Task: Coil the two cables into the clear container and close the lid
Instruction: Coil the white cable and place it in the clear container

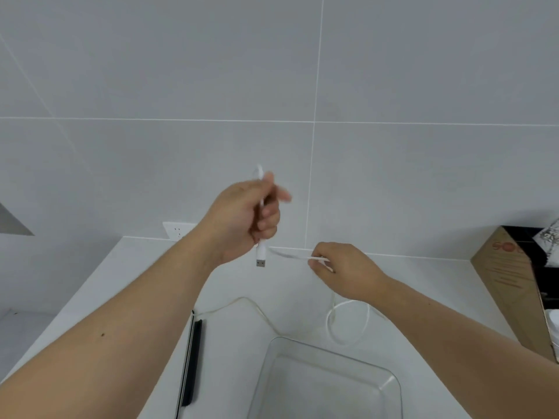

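Note:
My left hand (242, 219) is raised above the counter, fist closed around a white cable (261, 252) whose USB plug hangs below the fist. A stretch of that cable runs right to my right hand (344, 270), which pinches it between the fingertips. More white cable lies in a loop (348, 323) on the counter under my right hand. A second thin cable (242, 299) curves across the counter toward the clear container (272, 358), which stands open at the bottom centre with nothing visible inside. The lid (190, 358), clear with a black edge, lies left of the container.
A white countertop (145, 267) meets a grey tiled wall. A wall socket (177, 231) sits at the back edge of the counter. A brown cardboard box (508, 282) with black contents stands at the right edge.

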